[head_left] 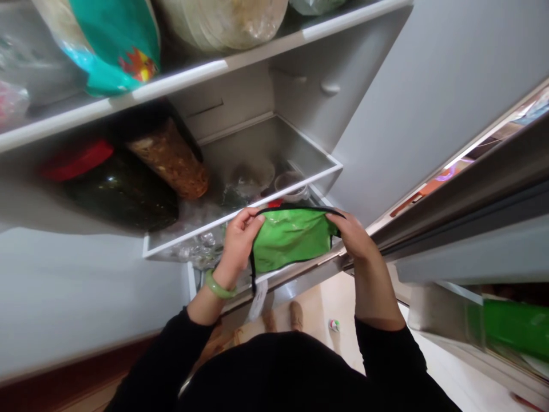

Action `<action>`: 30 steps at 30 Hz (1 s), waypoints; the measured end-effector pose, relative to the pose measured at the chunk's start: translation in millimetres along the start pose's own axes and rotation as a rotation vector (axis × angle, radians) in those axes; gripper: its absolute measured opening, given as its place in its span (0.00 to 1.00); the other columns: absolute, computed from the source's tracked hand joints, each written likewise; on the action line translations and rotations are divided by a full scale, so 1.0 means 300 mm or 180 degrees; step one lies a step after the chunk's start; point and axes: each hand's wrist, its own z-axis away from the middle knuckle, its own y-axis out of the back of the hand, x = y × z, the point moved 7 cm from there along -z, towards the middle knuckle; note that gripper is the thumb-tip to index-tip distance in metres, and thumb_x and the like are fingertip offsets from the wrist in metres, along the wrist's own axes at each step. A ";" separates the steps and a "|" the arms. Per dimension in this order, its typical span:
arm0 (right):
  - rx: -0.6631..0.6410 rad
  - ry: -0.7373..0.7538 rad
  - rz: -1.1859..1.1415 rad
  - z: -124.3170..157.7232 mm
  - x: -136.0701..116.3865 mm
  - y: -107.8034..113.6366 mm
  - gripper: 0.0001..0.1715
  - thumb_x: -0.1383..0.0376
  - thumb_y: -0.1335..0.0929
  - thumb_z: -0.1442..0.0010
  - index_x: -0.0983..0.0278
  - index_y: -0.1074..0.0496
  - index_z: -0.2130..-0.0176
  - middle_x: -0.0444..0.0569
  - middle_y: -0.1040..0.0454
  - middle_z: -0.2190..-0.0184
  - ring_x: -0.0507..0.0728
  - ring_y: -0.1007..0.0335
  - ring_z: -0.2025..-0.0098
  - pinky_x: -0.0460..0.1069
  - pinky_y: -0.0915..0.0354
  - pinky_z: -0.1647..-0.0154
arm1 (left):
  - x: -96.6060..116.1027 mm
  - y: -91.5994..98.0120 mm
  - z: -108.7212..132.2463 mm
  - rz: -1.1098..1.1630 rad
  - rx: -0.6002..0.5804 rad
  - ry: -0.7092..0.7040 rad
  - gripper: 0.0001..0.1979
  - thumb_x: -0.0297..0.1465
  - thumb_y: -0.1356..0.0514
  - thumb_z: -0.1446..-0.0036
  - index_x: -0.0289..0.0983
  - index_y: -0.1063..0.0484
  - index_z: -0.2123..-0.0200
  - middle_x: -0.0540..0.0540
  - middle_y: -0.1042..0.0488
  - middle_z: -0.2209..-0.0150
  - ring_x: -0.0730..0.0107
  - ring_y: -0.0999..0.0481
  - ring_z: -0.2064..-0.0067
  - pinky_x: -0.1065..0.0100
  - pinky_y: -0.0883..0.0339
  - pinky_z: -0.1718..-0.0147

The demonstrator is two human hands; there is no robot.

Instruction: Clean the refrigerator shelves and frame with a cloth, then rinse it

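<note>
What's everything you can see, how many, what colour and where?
Pouch: one, green, black-edged, centre
Fridge: one, grey, all around
Shelves: at least two, white-edged, one above another
Bag: one, teal and white, upper shelf
Big tub: one, pale, upper shelf
Jar: one, dark, red-lidded, lower shelf
Container: one, brown contents, beside jar
Crinkly plastic: uncounted, clear, below lower shelf
Blurred item: one, green, far right
Small thing: one, red-green-white, floor
Other items: uncounted, too blurred
Bangle: one, pale green, left wrist
Sleeves: two, black, picture bottom
Left hand: one, bare, pouch's left end
Right hand: one, bare, pouch's right end
</note>
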 end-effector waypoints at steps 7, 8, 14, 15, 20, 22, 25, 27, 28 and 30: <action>-0.0174 -0.0893 -0.1513 0.080 0.079 -0.147 0.19 0.48 0.29 0.37 0.60 0.18 0.59 0.47 0.16 0.62 0.63 0.22 0.45 0.59 0.31 0.36 | 0.030 -0.135 0.034 -0.0342 -0.0280 -0.0445 0.11 0.39 0.34 0.40 0.39 0.25 0.59 0.51 0.26 0.69 0.74 0.27 0.72 0.72 0.30 0.74; -0.0351 -0.1074 -0.1996 0.096 0.080 -0.190 0.21 0.48 0.30 0.35 0.60 0.18 0.59 0.48 0.16 0.62 0.62 0.22 0.44 0.59 0.30 0.37 | 0.031 -0.188 0.056 -0.0505 -0.0696 -0.0547 0.11 0.39 0.35 0.38 0.39 0.25 0.56 0.48 0.23 0.64 0.71 0.23 0.69 0.69 0.25 0.70; -0.0345 -0.1681 -0.3362 0.122 0.066 -0.223 0.35 0.44 0.43 0.27 0.64 0.19 0.57 0.52 0.15 0.61 0.61 0.20 0.47 0.59 0.27 0.39 | 0.080 -0.326 0.199 -0.1986 -0.2000 -0.1955 0.19 0.31 0.39 0.32 0.38 0.27 0.40 0.37 0.24 0.39 0.56 0.24 0.37 0.52 0.27 0.38; -0.0166 -0.1703 -0.3489 0.115 0.070 -0.205 0.34 0.46 0.44 0.26 0.64 0.20 0.56 0.52 0.15 0.60 0.60 0.19 0.48 0.58 0.27 0.39 | 0.101 -0.308 0.201 -0.1980 -0.1876 -0.2123 0.18 0.31 0.39 0.32 0.38 0.27 0.40 0.38 0.23 0.40 0.58 0.22 0.39 0.54 0.25 0.39; 0.0464 -0.1510 -0.4016 0.055 0.063 -0.161 0.35 0.51 0.49 0.24 0.64 0.22 0.47 0.52 0.16 0.51 0.58 0.21 0.45 0.60 0.32 0.34 | 0.228 -0.152 0.133 -0.2092 -0.0779 -0.2679 0.13 0.28 0.41 0.31 0.40 0.23 0.46 0.41 0.21 0.44 0.62 0.22 0.41 0.56 0.27 0.39; 0.0570 -0.1271 -0.4175 0.017 0.034 -0.154 0.35 0.53 0.50 0.23 0.64 0.22 0.45 0.52 0.17 0.49 0.57 0.22 0.43 0.60 0.32 0.34 | 0.266 -0.083 0.080 -0.2396 -0.0306 -0.2749 0.12 0.31 0.42 0.30 0.40 0.22 0.47 0.41 0.21 0.43 0.60 0.24 0.38 0.53 0.31 0.36; 0.0748 -0.0856 -0.4316 -0.050 -0.021 -0.141 0.33 0.54 0.49 0.23 0.62 0.22 0.46 0.50 0.17 0.50 0.56 0.23 0.44 0.58 0.31 0.35 | 0.282 -0.005 -0.007 -0.2961 0.0152 -0.2785 0.16 0.38 0.42 0.30 0.39 0.24 0.45 0.40 0.24 0.40 0.55 0.29 0.33 0.49 0.37 0.32; 0.0788 -0.0603 -0.4309 -0.099 -0.058 -0.147 0.30 0.55 0.47 0.23 0.60 0.22 0.46 0.48 0.17 0.50 0.56 0.23 0.44 0.58 0.32 0.35 | 0.258 0.021 -0.065 -0.3372 0.0243 -0.2597 0.22 0.43 0.43 0.31 0.37 0.26 0.41 0.37 0.26 0.37 0.50 0.33 0.30 0.47 0.39 0.31; 0.0778 -0.0521 -0.4285 -0.124 -0.073 -0.157 0.29 0.55 0.46 0.23 0.60 0.22 0.47 0.48 0.18 0.50 0.56 0.23 0.44 0.58 0.32 0.35 | 0.238 0.024 -0.090 -0.3595 0.0221 -0.2439 0.26 0.46 0.43 0.31 0.36 0.28 0.39 0.35 0.29 0.34 0.47 0.36 0.28 0.46 0.40 0.31; 0.0710 -0.0401 -0.4262 -0.170 -0.095 -0.187 0.29 0.54 0.46 0.24 0.59 0.21 0.48 0.47 0.18 0.50 0.56 0.23 0.44 0.58 0.32 0.35 | 0.199 0.013 -0.122 -0.4024 0.0079 -0.2175 0.33 0.50 0.44 0.32 0.34 0.33 0.33 0.33 0.35 0.30 0.42 0.43 0.25 0.43 0.42 0.31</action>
